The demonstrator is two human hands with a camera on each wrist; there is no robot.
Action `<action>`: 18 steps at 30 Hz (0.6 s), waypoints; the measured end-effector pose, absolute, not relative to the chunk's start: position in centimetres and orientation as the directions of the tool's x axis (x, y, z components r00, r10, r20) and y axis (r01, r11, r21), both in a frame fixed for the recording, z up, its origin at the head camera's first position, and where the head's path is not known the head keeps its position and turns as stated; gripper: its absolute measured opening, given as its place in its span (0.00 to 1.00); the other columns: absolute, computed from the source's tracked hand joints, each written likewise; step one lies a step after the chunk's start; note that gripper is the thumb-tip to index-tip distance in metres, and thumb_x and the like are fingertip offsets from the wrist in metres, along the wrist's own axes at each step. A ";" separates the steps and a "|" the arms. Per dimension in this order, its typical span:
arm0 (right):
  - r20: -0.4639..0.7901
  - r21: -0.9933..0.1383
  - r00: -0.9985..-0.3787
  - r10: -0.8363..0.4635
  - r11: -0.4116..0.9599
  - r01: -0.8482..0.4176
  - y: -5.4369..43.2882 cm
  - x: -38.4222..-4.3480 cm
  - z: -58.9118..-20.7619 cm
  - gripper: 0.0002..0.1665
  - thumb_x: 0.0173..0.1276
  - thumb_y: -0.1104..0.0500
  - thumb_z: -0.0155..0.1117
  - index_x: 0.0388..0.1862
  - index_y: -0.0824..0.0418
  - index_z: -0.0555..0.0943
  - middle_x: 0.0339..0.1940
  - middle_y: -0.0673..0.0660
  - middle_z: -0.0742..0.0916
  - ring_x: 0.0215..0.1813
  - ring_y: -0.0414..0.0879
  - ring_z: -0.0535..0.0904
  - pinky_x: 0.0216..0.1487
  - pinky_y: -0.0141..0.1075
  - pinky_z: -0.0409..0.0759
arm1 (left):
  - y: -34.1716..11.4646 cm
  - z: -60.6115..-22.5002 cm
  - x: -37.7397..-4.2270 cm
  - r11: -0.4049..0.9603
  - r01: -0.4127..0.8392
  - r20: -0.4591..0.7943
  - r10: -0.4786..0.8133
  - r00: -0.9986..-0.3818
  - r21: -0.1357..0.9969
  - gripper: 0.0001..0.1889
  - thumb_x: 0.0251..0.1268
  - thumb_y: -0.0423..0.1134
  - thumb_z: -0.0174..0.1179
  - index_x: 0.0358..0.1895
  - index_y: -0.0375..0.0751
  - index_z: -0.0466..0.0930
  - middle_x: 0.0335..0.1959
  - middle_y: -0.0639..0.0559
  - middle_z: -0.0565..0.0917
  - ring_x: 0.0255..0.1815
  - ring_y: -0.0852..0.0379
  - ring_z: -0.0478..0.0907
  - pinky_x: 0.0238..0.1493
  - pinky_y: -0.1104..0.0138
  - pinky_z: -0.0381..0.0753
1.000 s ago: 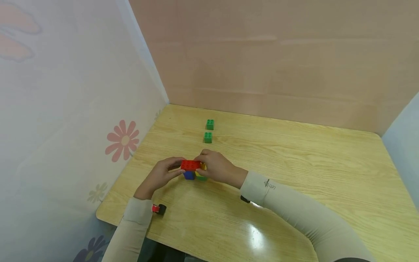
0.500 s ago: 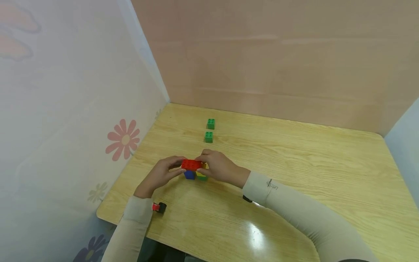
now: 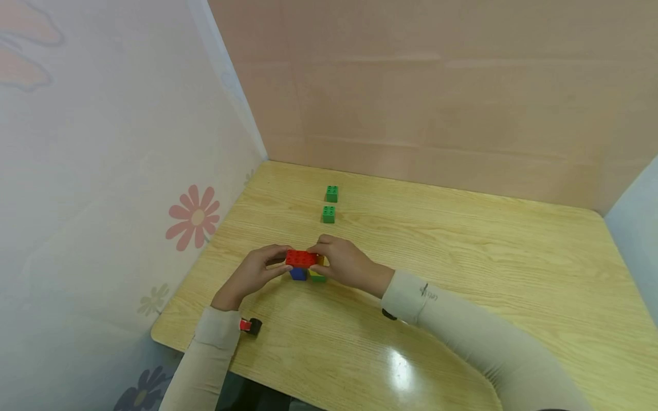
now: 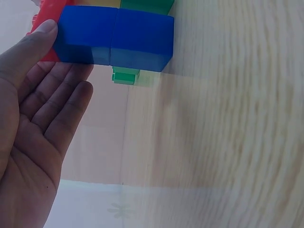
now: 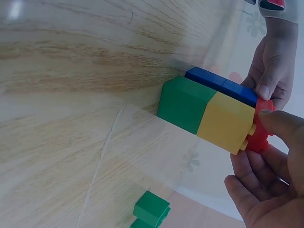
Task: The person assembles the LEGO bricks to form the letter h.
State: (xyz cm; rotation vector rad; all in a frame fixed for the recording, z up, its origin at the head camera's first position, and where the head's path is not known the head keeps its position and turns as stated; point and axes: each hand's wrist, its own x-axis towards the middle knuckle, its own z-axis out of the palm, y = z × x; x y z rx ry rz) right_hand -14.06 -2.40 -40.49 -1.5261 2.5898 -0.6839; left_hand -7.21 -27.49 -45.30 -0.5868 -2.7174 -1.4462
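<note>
In the head view a red brick (image 3: 301,258) lies across the tops of two short stacks standing side by side. My left hand (image 3: 251,277) pinches its left end between thumb and fingers. The right hand (image 3: 346,264) pinches the other end, thumb on the near side. Under the left part are two stacked blue bricks, an upper one (image 4: 85,35) and a lower one (image 4: 142,38). The right stack is a yellow brick (image 5: 225,121) on a green brick (image 5: 185,104). Some yellow studs show beside the red brick; whether it is fully seated there I cannot tell.
Two loose green bricks, a far one (image 3: 332,194) and a nearer one (image 3: 329,214), stand behind the hands on the wooden table (image 3: 462,257). A flower-patterned wall (image 3: 113,200) borders the left side, and a brown panel (image 3: 437,103) stands along the back.
Both hands keep their hold on the red brick with hardly any movement. The whole head view has shifted very slightly.
</note>
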 end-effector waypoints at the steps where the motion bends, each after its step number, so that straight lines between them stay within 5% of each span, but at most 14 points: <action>1: 0.174 -0.400 -0.508 -0.844 0.411 -0.819 -2.4 -14.1 -40.5 0.22 0.62 0.52 0.73 0.53 0.59 0.84 0.40 0.50 0.83 0.34 0.39 0.77 0.37 0.26 0.79 | -27.5 -45.3 -7.2 0.502 0.325 0.177 0.321 -0.930 0.802 0.21 0.67 0.43 0.62 0.62 0.44 0.76 0.55 0.53 0.80 0.56 0.52 0.79 0.57 0.59 0.78; 18: 0.161 -0.435 -0.518 -0.840 0.411 -0.801 -2.4 -14.2 -40.4 0.22 0.62 0.51 0.73 0.52 0.60 0.84 0.41 0.50 0.83 0.35 0.41 0.78 0.37 0.26 0.78 | -27.7 -45.5 -7.4 0.495 0.304 0.156 0.317 -0.935 0.814 0.22 0.67 0.42 0.63 0.62 0.45 0.76 0.55 0.54 0.80 0.56 0.52 0.79 0.57 0.59 0.78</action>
